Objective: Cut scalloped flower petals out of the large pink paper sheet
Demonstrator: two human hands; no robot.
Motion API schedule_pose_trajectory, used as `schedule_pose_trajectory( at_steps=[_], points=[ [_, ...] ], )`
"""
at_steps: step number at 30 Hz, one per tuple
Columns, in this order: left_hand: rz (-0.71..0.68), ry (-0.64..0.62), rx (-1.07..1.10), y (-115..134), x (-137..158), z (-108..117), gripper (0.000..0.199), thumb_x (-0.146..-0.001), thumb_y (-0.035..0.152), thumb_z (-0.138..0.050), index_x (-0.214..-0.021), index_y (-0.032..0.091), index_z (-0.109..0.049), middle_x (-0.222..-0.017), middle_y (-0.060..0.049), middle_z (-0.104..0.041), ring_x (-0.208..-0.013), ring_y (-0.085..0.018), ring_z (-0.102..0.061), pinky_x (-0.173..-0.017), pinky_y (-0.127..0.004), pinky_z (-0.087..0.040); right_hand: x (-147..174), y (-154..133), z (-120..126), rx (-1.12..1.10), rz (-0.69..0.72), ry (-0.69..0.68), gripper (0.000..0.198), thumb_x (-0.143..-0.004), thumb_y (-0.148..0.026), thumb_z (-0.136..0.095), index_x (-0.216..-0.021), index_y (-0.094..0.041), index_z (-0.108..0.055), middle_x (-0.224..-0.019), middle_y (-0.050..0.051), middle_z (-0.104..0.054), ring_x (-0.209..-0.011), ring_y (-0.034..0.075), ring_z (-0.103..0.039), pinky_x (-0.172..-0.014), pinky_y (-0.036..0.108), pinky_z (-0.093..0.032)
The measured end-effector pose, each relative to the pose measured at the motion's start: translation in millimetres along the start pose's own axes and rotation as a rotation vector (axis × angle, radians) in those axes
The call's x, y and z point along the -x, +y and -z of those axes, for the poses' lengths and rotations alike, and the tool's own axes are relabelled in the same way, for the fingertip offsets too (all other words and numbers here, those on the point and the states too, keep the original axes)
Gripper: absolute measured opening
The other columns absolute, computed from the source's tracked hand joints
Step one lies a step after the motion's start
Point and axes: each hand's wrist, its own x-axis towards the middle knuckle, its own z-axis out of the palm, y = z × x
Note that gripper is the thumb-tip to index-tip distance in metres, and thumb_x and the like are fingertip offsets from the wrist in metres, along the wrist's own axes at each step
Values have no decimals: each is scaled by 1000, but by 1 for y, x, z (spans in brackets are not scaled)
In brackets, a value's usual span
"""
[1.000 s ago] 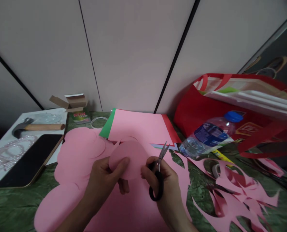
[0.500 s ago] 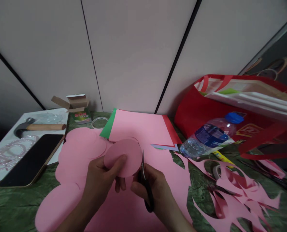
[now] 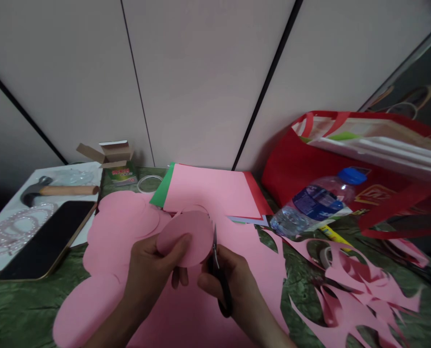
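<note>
My left hand [image 3: 161,263] pinches a pink paper circle [image 3: 195,237], thumb on top and the other fingers underneath. In my right hand [image 3: 230,270] is a pair of scissors [image 3: 222,285] with black handles. Their blades point up and lie against the circle's right edge, with a thin curved strip along its upper rim. Beneath both hands lies a large pink sheet [image 3: 251,280]. Several cut pink circles [image 3: 121,217] overlap to the left, and one [image 3: 88,307] lies closer to me.
Pink paper offcuts [image 3: 364,285] spread at the right, beside a water bottle [image 3: 313,205] and a red bag [image 3: 284,164]. Coloured sheets [image 3: 211,191] lie at the back. On the left are a phone [image 3: 52,237], a hammer [image 3: 63,190], bead strings [image 3: 20,229] and an opened box [image 3: 119,166].
The paper circle has tilted slightly in my left hand, and the strip at its upper edge stands further apart from it. Both hands stay in nearly the same place.
</note>
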Motion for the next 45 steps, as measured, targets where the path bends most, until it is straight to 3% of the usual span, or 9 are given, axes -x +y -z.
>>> schedule_pose_trajectory(
  at_steps=[12, 26, 32, 39, 45],
  points=[
    [-16, -34, 38, 1, 1, 0, 40, -71, 30, -56, -34, 19, -49, -27, 2, -50, -27, -11, -47, -35, -21, -41, 0, 0, 0, 64, 19, 19, 33, -62, -43, -69, -64, -18, -47, -54, -6, -39, -50, 9, -31, -46, 22, -26],
    [-10, -34, 29, -1, -1, 0, 42, -71, 31, -56, -33, 17, -48, -28, 1, -50, -26, -10, -45, -35, -21, -40, 0, 1, -2, 37, -68, 27, 17, -62, -24, -65, -62, -17, -50, -50, -5, -46, -45, 8, -39, -44, 21, -29],
    [56, -90, 73, -3, -3, 1, 42, -72, 34, -56, -35, 16, -48, -28, 0, -48, -25, -8, -40, -29, -19, -32, -2, -3, -2, 16, -24, 218, 15, -64, -24, -63, -66, -18, -49, -52, -6, -46, -50, 10, -45, -48, 22, -32],
    [92, -189, 92, -7, -3, 0, 32, -70, 33, -58, -44, 14, -54, -28, 1, -49, -24, -7, -37, -27, -17, -28, -1, -5, -3, 12, 78, 316, 18, -68, -28, -64, -68, -18, -49, -54, -4, -49, -52, 10, -44, -48, 22, -34],
    [101, -163, 109, -5, -2, -2, 33, -71, 33, -58, -43, 15, -53, -27, 2, -47, -24, -7, -38, -26, -17, -28, -1, -4, -2, 34, 74, 216, 20, -69, -30, -64, -65, -17, -50, -55, -3, -50, -52, 10, -44, -50, 23, -36]
  ],
)
